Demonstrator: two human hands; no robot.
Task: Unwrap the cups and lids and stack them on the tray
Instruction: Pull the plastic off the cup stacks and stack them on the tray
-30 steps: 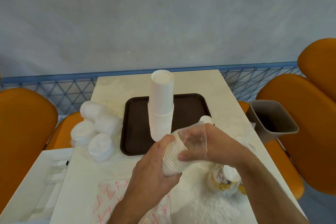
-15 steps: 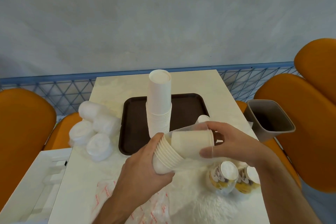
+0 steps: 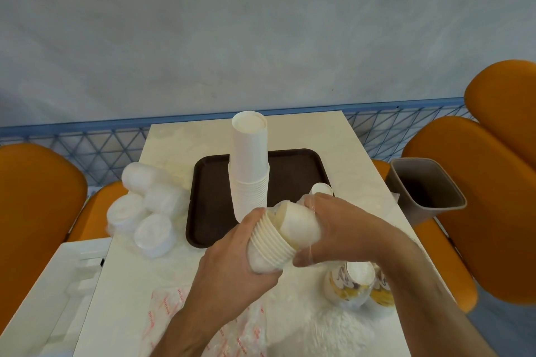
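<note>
The sleeve of nested paper cups (image 3: 280, 236) was held above the near edge of the tabletop (image 3: 174, 142), its long axis lying tilted, rims toward the near left and bases toward the far right; its ribbed, cream rims showed bare while thin clear plastic wrap (image 3: 304, 223) clung to the smooth base end; at the far left lay wrapped bundles of white round lids (image 3: 145, 211), glossy under film; the dark brown tray (image 3: 293, 171), rectangular with rounded corners, carried an upright stack of white cups (image 3: 250, 168), bases up; the left hand (image 3: 232, 264) had its fingers curled round the rim end; the right hand (image 3: 342, 226) gripped the wrapped base end, fingers curled over it; printed cups (image 3: 355, 284) lay beneath the right wrist.
</note>
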